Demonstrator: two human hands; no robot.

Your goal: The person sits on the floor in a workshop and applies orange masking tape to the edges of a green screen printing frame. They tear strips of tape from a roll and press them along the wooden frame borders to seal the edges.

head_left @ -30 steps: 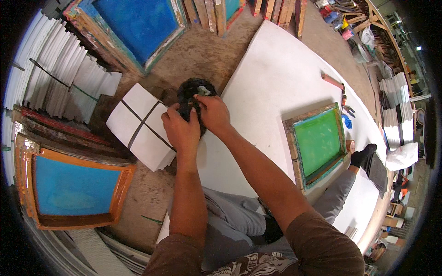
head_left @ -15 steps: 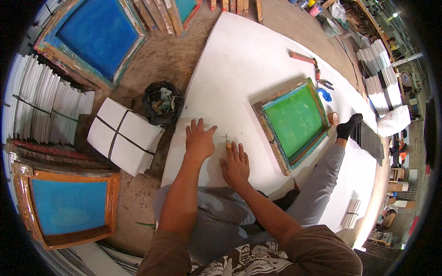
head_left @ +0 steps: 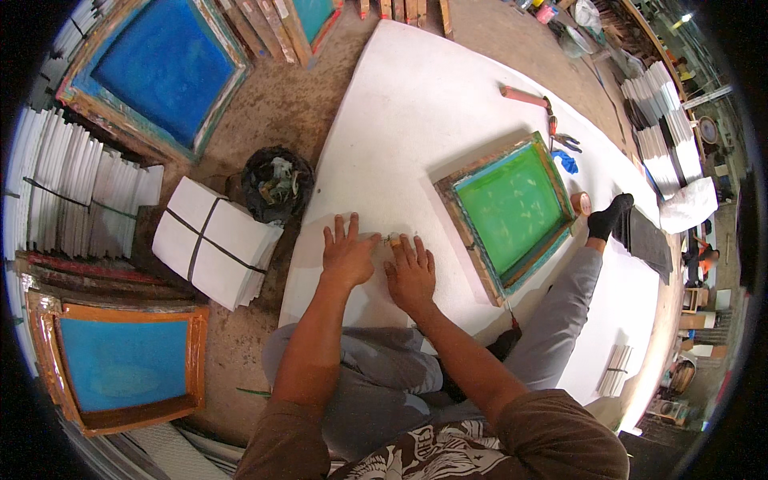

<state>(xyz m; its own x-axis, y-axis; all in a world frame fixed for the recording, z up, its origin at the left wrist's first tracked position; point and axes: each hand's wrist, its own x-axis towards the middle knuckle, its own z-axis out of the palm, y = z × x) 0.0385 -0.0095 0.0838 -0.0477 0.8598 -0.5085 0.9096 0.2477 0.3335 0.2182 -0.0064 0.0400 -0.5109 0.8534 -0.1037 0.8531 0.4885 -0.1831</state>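
Both hands lie on a large white sheet-covered board (head_left: 416, 96) in front of me. My left hand (head_left: 347, 254) rests palm down with its fingers apart, the thumb and forefinger side toward a small dark mark on the surface. Close by on the right, my right hand (head_left: 411, 276) is also palm down, its fingers stretched out and a yellowish wrap on one finger. Neither hand shows anything in its grip. To the right of my right hand, a wooden printing screen (head_left: 514, 210) with green mesh lies tilted on the board.
Beyond the screen are a red-handled tool (head_left: 524, 98), pliers (head_left: 567, 142), a blue cloth (head_left: 566, 162) and a brown tape roll (head_left: 581, 203). On the left stand a strapped stack of white sheets (head_left: 212, 240), a black-lined scrap bin (head_left: 277, 184) and blue-meshed screens (head_left: 124, 360).
My right hand has shifted slightly up, and its fingertips are now nearer to my left hand's thumb side. The left hand has shifted only a little. The screen stays in place.
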